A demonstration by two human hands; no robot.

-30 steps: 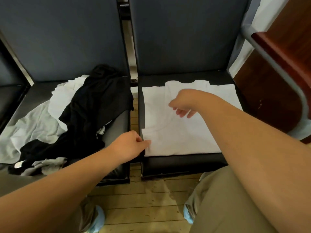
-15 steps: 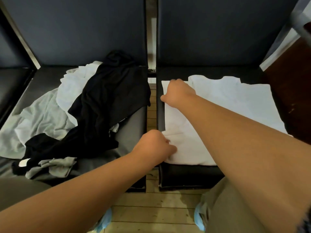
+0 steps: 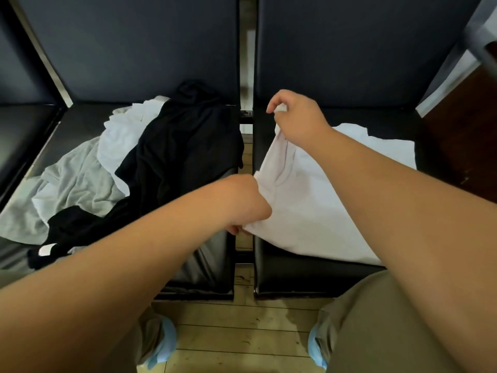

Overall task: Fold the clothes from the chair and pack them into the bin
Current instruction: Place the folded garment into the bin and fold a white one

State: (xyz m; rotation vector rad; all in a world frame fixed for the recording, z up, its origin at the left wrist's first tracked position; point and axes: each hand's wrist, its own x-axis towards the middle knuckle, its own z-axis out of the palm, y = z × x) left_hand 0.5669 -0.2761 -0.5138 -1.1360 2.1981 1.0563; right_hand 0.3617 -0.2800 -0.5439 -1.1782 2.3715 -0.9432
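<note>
white tee (image 3: pixel 309 205) is spread on the seat of the right chair (image 3: pixel 309 275), with its left edge lifted off the cushion. left hand (image 3: pixel 243 203) pinches the near corner of that edge at about 6 o'clock, fingers curled tight on the cloth. right hand (image 3: pixel 298 118) pinches the far corner at 12, a bit of white poking out between thumb and finger.

so the held edge runs 12 to 6, and the rest of the tee lies flat toward 3 o'clock from both hands. my guess is the next move carries that edge over to 3 to fold it lengthwise, both hands going together. right hand is nearer the backrest, left nearer the front lip.

nothing i can see sits in the fold's path, though the right forearm hides part of the tee. at 9 o'clock on the left chair (image 3: pixel 207 267) is the unfolded pile: black garment (image 3: pixel 183 152) on top, a grey one (image 3: pixel 75 184) and another white one (image 3: pixel 121 135) under it. the black one's edge is just beside the left hand, might snag. no bin in view.
</note>
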